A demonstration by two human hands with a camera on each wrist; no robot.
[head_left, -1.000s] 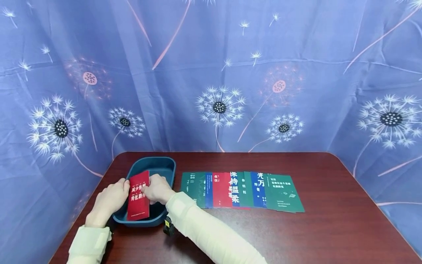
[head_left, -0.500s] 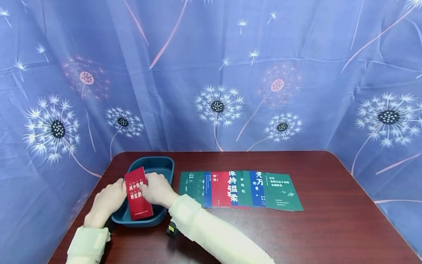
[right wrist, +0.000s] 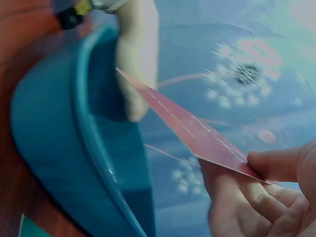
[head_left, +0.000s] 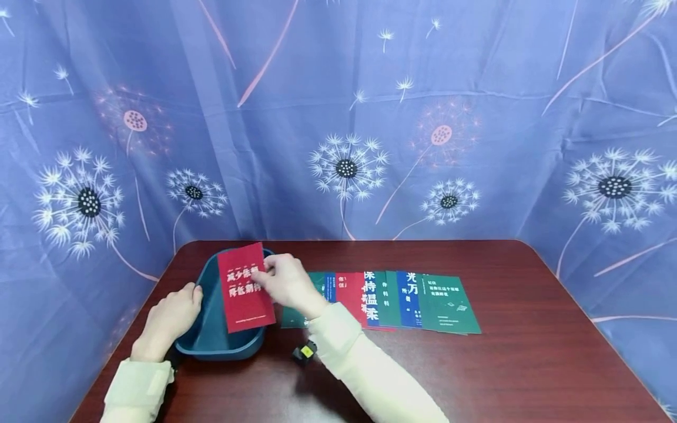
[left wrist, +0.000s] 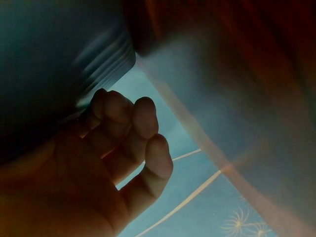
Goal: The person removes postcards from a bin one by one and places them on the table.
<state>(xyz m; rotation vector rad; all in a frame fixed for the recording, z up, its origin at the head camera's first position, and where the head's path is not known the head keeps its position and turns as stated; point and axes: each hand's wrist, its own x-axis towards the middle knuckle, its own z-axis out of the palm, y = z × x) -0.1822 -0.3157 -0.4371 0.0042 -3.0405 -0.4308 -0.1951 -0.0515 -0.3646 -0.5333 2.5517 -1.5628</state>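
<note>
A red card [head_left: 245, 294] with white lettering is pinched at its right edge by my right hand [head_left: 288, 285], held up over the blue plastic bin [head_left: 222, 354]. In the right wrist view the thumb [right wrist: 276, 165] lies on one face of the card [right wrist: 185, 123] and the fingers behind it. My left hand [head_left: 171, 317] holds the bin's left rim. The left wrist view is dark; the curled fingers [left wrist: 143, 118] sit along the bin's ridged outer wall [left wrist: 106, 59], with the thumb hidden.
Right of the bin, an overlapping row of green, blue and red cards [head_left: 388, 299] lies on the brown wooden table [head_left: 508, 352]. My right forearm crosses in front of them, with a black wrist device [head_left: 305, 352] beneath it. A blue dandelion-print curtain [head_left: 338, 117] hangs behind.
My right hand has lifted the red card up and to the right, away from the left hand. The left hand stays at the bin's left rim.
</note>
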